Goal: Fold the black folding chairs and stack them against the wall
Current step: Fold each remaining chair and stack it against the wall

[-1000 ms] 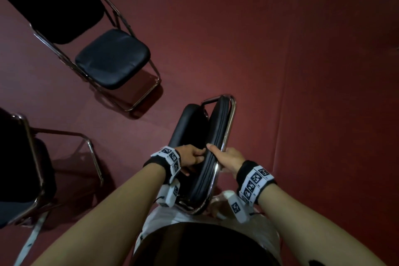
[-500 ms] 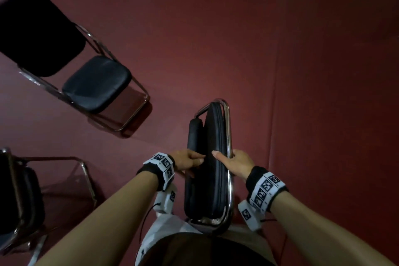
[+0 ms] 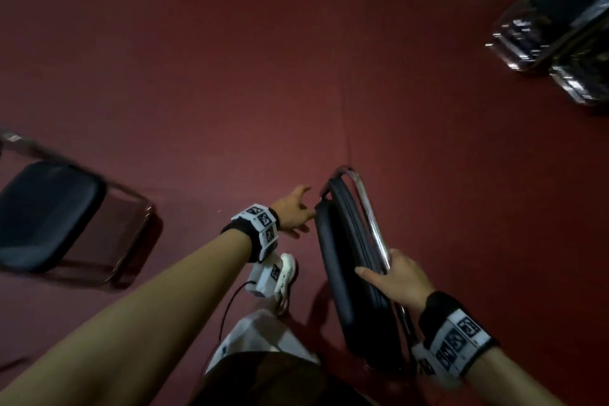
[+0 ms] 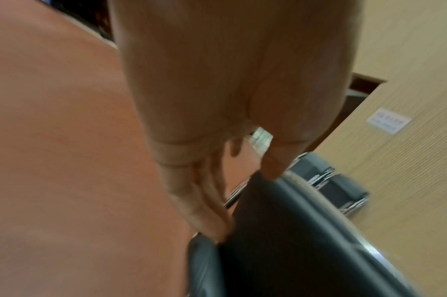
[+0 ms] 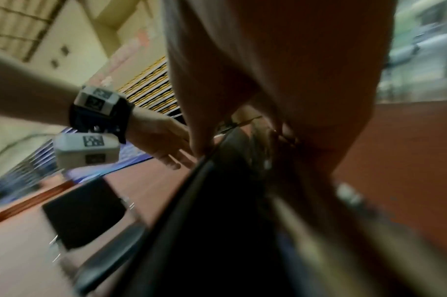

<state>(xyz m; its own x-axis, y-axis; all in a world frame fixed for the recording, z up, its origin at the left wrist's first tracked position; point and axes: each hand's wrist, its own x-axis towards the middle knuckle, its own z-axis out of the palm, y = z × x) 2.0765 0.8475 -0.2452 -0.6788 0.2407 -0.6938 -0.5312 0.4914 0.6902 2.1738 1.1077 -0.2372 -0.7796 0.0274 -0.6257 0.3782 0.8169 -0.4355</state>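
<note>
A folded black chair (image 3: pixel 346 257) with a chrome frame stands on end just in front of me, tilted a little. My right hand (image 3: pixel 390 278) grips its frame and cushion edge near the top, thumb across the padding. My left hand (image 3: pixel 296 212) is stretched out with straight fingers, and its fingertips touch the far edge of the seat pad (image 4: pixel 281 231). In the right wrist view the dark folded chair (image 5: pixel 217 221) fills the middle, blurred. A stack of folded chairs (image 3: pixel 560 20) leans at the top right, against a light wooden wall (image 4: pixel 408 160).
An unfolded black chair (image 3: pixel 43 214) stands on the red carpet (image 3: pixel 263 76) at the left, blurred. My white shoe (image 3: pixel 286 277) is beside the folded chair's base. A cable hangs from the left wrist camera (image 3: pixel 263 277).
The view has swung right, bringing the stack of chairs in at the top right. My left hand has let go of the seat and reached forward with straight fingers. The chair now tilts.
</note>
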